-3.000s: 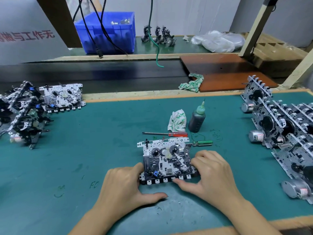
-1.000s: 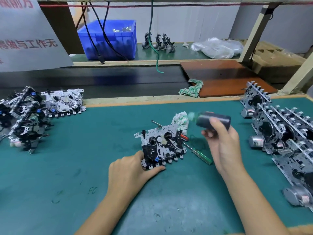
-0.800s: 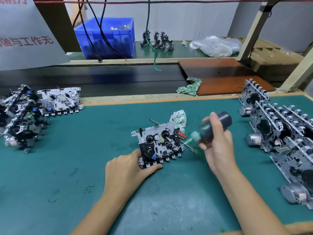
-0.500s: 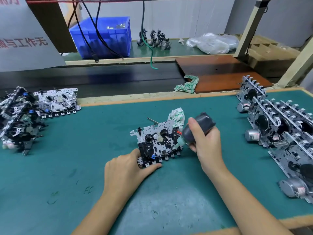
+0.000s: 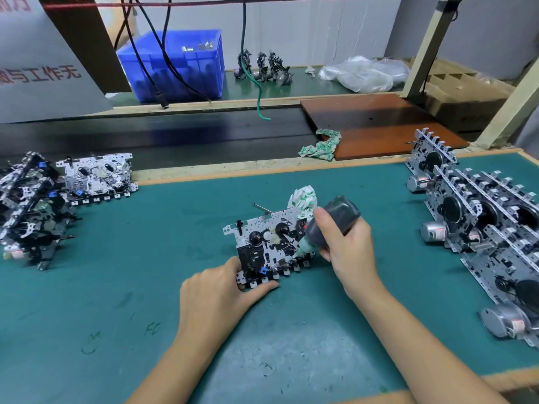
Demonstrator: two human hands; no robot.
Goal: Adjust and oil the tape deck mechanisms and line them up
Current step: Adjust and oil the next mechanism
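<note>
A tape deck mechanism (image 5: pixel 267 246) lies tilted on the green mat (image 5: pixel 145 272) at the centre. My left hand (image 5: pixel 215 290) grips its near left corner, thumb along the front edge. My right hand (image 5: pixel 344 246) holds a dark oil bottle (image 5: pixel 332 223) tipped down to the left, its green nozzle touching the right part of the mechanism. Behind the mechanism lies a crumpled white rag (image 5: pixel 303 198), and a thin metal screwdriver shaft (image 5: pixel 261 207) pokes out past the top edge.
A row of upright mechanisms with motors (image 5: pixel 478 228) stands on the right side of the mat. Another pile of mechanisms (image 5: pixel 52 199) sits at the left. Beyond the mat run a black conveyor belt (image 5: pixel 175 135), a brown board (image 5: pixel 379 123) and a blue crate (image 5: pixel 175 64).
My right hand took the oil bottle from the mat, tipped it over and brought the nozzle down onto the mechanism. My left hand turned the mechanism and kept hold of its corner.
</note>
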